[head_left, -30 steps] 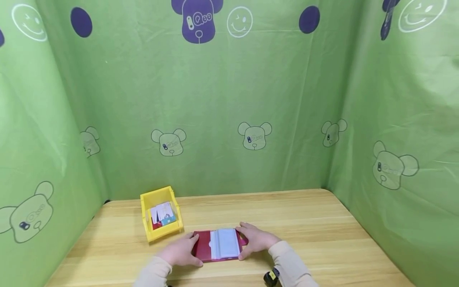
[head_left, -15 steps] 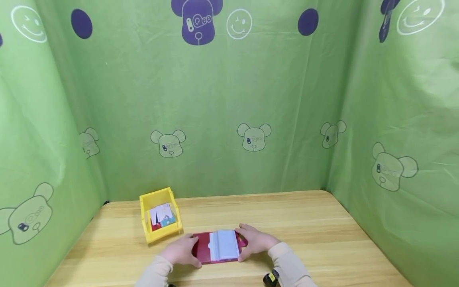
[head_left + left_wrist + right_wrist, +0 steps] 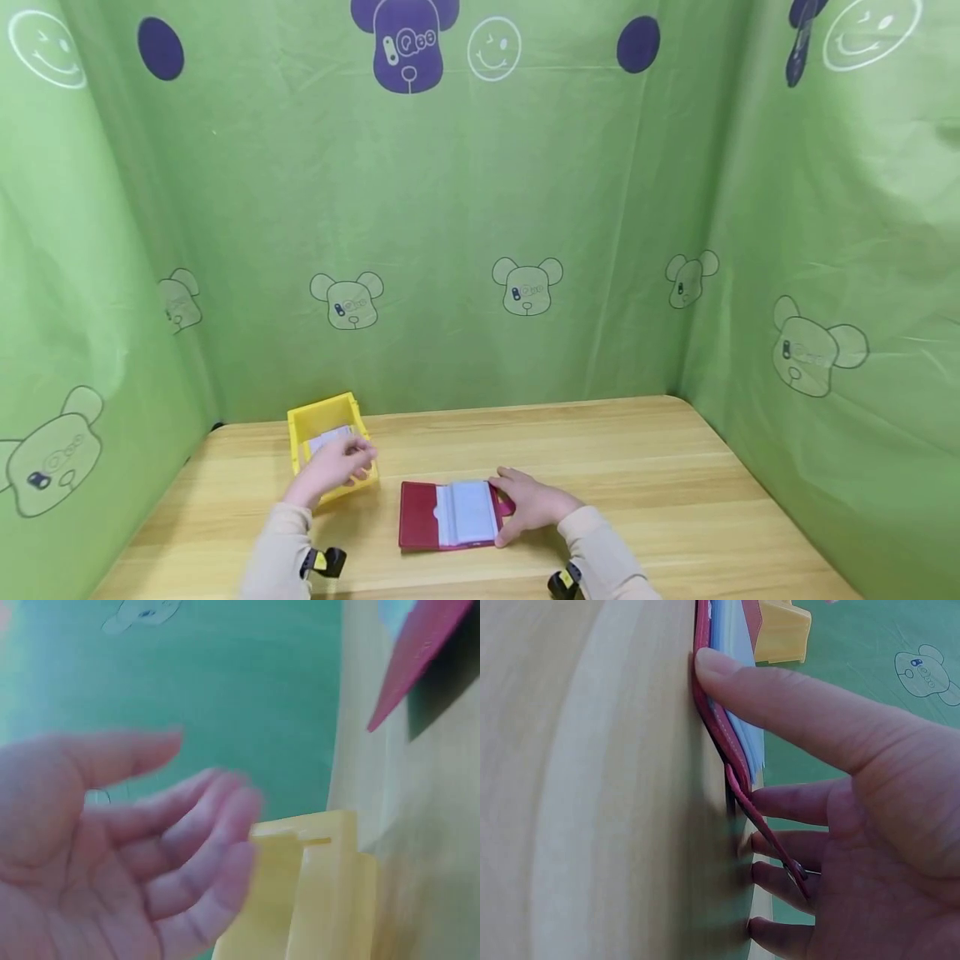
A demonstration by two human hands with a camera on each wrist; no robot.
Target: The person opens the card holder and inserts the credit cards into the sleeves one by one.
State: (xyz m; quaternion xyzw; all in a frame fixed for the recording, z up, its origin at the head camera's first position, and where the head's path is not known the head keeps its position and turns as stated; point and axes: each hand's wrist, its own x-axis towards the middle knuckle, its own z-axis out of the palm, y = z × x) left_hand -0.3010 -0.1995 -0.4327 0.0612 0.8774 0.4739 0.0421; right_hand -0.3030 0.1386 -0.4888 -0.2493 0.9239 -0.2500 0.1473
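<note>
Red card holder (image 3: 449, 516): lies unfolded on the wooden table (image 3: 600, 450), near the person's side; 12 o'clock taken as the far edge. Its plain flap is at 9 o'clock, its pale bluish sleeves (image 3: 475, 510) towards 3. A red strap (image 3: 770, 831) with a metal snap (image 3: 798, 871) extends from the 3 o'clock end, unfastened.

Right hand (image 3: 531, 504): at 3 o'clock, holding that end of the card holder, thumb at the near corner, fingertips at the far one. The strap passes between thumb and fingers.

Left hand (image 3: 336, 465): towards 10 o'clock, well apart from the card holder, over the near side of the yellow bin (image 3: 322, 410). Thumb stands away from loosely bent fingers; nothing is held. Contact with the bin cannot be confirmed.

Pale cards (image 3: 324, 439) lie inside the bin, partly hidden by the hand; their number cannot be told.

Surroundings: a green curtain (image 3: 450, 192) printed with bear heads stands at 12 o'clock.

Finding: the step in hand appears to be fetching a card while the holder is steadied. The next move would call for lowering the left fingertips, pinching a single card, and keeping the holder flat.
</note>
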